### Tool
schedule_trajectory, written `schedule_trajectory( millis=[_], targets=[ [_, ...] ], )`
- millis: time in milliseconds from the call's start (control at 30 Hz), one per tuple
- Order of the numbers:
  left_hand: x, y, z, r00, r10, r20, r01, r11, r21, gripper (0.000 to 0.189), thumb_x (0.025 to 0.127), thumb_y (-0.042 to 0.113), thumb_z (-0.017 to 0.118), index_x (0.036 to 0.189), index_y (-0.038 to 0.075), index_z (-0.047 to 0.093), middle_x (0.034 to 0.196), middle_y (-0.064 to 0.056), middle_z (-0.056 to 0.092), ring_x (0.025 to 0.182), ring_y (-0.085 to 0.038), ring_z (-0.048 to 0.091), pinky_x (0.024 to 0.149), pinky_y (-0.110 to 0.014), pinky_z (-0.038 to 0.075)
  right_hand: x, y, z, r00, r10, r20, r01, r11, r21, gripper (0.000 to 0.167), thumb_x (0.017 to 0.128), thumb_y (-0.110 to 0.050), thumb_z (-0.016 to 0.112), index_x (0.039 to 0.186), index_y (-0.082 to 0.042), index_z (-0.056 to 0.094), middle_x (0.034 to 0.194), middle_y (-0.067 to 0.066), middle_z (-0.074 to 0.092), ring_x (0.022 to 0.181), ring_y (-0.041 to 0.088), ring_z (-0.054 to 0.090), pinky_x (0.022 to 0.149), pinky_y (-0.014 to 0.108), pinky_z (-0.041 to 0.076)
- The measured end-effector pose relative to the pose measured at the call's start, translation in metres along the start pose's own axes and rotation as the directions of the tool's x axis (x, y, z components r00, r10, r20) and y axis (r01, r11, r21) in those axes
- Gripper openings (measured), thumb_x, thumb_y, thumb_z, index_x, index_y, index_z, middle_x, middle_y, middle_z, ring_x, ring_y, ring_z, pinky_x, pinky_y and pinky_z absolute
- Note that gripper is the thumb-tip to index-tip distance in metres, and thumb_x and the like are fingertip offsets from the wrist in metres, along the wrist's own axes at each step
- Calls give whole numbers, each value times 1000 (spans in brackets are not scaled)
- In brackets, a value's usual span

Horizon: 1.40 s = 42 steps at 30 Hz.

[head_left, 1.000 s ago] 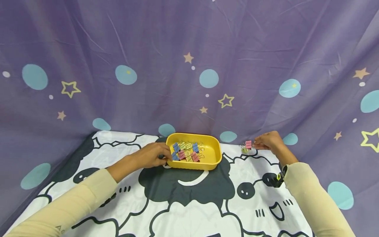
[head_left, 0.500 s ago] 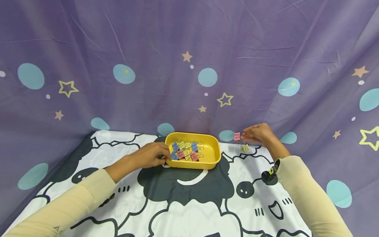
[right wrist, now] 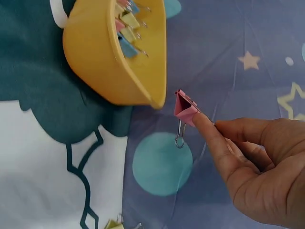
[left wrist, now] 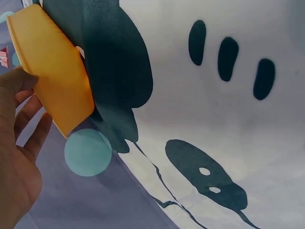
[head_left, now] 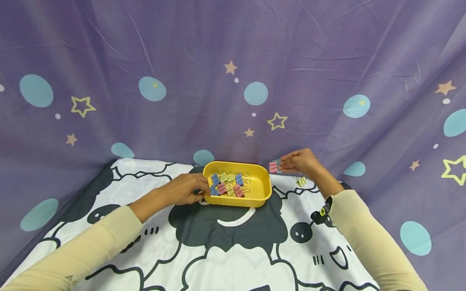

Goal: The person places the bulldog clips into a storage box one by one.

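A pink binder clip [head_left: 273, 167] is pinched between thumb and fingers of my right hand [head_left: 300, 161], just off the right end of a yellow tray [head_left: 263, 186]. The right wrist view shows the clip [right wrist: 185, 109] by one wire handle, its other handle hanging below. My left hand [head_left: 187, 189] grips the tray's left end, thumb on the outer wall [left wrist: 59, 71] in the left wrist view. Inside the tray, toward its left, lie several blue, yellow and pink binder clips [head_left: 222, 188].
One yellow binder clip [head_left: 300, 180] lies on the cloth to the right of the tray, below my right hand. A purple curtain [head_left: 204, 121] with stars and dots rises behind the table. The black-and-white printed cloth [head_left: 233, 266] covers the tabletop.
My right hand has lifted the pink binder clip away from the yellow one and carried it left toward the tray. My left hand stays on the tray's left end.
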<state>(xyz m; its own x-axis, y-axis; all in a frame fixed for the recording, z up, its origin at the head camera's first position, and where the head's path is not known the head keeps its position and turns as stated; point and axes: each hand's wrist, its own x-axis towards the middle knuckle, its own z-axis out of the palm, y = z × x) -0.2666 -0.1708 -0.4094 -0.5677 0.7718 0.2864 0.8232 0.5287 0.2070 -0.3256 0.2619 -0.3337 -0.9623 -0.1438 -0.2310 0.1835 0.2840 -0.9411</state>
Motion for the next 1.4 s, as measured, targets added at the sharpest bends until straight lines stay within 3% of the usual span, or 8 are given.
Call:
schedule_trajectory(
  millis=[167,300,533,733,867,1133,1267,1400],
  targets=[
    [0,-2,1,1000,28,-6,-27,999,19,19,93,7,84,106,22,89,109,6,81,103,-11,71,87,-38,63,5,-3,19,1000,28,-9,-28,998,-47,47,103,9,71,148,17,62,140,36,72,101,27,86,99,44,68],
    [1,-3,-2,999,54,1,-54,998,27,22,92,5,83,105,22,88,106,7,80,100,-9,69,84,-35,61,12,-1,34,1000,13,4,-13,999,-51,46,102,10,72,146,19,63,137,37,74,110,37,85,96,44,69],
    [3,-3,-5,995,87,42,-88,996,28,27,92,1,80,107,22,86,105,4,79,99,-10,66,84,-35,59,17,4,57,1000,-25,6,25,992,-123,37,98,12,75,134,20,71,124,35,79,96,32,87,100,53,64],
    [6,-4,-3,993,101,56,-102,995,18,28,94,-1,79,107,24,85,102,8,76,102,-11,63,86,-36,58,19,8,67,999,-33,-36,27,984,-174,31,94,13,78,124,19,75,117,34,81,87,29,87,86,42,70],
    [7,-5,-2,993,98,65,-99,995,14,29,94,-1,79,108,24,85,101,8,76,101,-11,62,87,-36,58,21,10,72,999,-34,-40,27,985,-172,31,93,17,76,124,22,74,116,37,79,93,37,87,87,46,69],
    [10,-2,-6,993,77,85,-77,997,-3,29,95,1,77,109,25,87,103,8,76,100,-10,65,86,-34,57,28,15,86,995,-53,-83,32,972,-235,27,95,14,73,121,20,77,112,35,80,93,39,87,83,43,70],
    [10,1,-7,994,67,89,-66,998,-7,28,95,1,78,109,24,88,103,7,77,101,-10,66,86,-35,58,29,14,90,995,-75,-72,48,947,-318,27,93,9,78,119,17,79,112,31,83,85,31,85,82,40,71],
    [9,2,-9,994,58,90,-58,998,6,28,95,1,78,110,23,88,103,6,77,100,-11,66,86,-35,58,31,12,88,993,-76,-85,38,922,-386,32,87,9,81,119,13,82,109,25,85,72,16,72,73,30,68]
  ],
)
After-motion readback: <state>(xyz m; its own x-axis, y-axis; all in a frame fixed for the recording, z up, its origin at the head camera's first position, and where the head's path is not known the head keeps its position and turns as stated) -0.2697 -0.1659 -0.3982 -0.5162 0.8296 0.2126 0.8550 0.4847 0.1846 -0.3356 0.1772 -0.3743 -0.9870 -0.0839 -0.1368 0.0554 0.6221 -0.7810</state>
